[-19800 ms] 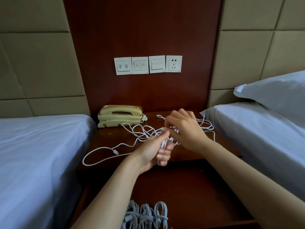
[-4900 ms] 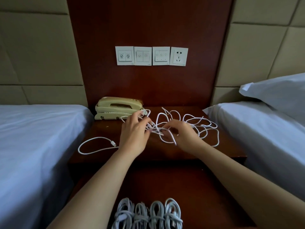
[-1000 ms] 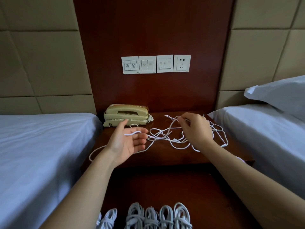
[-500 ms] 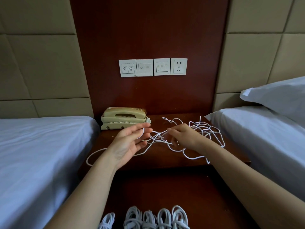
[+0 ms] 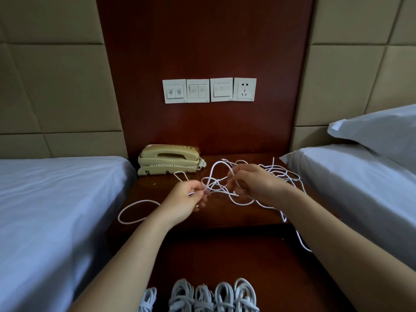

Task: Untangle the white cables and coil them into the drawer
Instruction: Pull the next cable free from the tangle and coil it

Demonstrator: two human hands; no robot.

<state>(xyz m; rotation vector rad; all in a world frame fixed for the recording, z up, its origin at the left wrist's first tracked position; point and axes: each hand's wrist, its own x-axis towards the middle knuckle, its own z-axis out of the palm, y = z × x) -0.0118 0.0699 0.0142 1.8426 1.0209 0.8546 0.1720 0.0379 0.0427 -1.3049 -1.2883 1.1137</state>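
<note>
A tangle of white cables lies on the dark wooden nightstand top, spread toward its right side. My left hand pinches a white strand near the tangle's left end; a loop of that cable trails left across the wood. My right hand grips strands in the middle of the tangle, lifted a little off the surface. One strand hangs over the nightstand's right front edge. Below, in the open drawer, several coiled white cables lie in a row at the front.
A beige telephone sits at the back left of the nightstand. White switch plates and a socket are on the wooden wall panel. Beds with white sheets flank the nightstand; a pillow lies on the right bed.
My left hand has closed from an open palm into a pinch on a strand. My right hand has shifted slightly and lifted loops of the tangle.
</note>
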